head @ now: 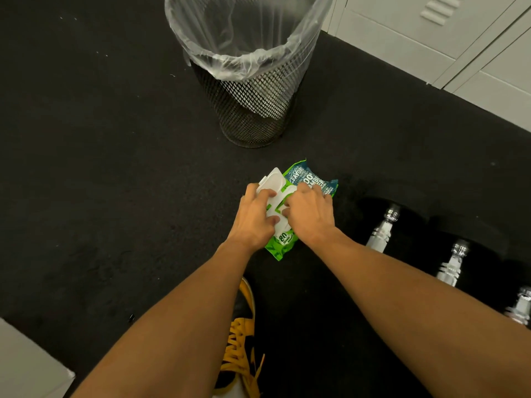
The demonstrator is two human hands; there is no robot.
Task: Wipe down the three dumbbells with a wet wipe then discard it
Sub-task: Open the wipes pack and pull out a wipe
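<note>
A green and blue pack of wet wipes (309, 179) lies on the black floor in the middle of the head view, its white flip lid (273, 180) raised. My left hand (255, 216) grips the pack's left side at the lid. My right hand (310, 214) lies over the pack's opening with fingers curled down at it; what they hold is hidden. Three dumbbells with chrome handles lie in a row at the right: the nearest to the pack (383, 229), the middle one (452, 264) and one at the frame's edge (521, 308). Their black heads blend into the floor.
A black mesh waste bin (253, 110) with a clear plastic liner stands just beyond the pack. Pale lockers (459, 47) run along the upper right. A yellow and black shoe (241, 340) is below my arms. A white box corner (26, 366) sits at the lower left.
</note>
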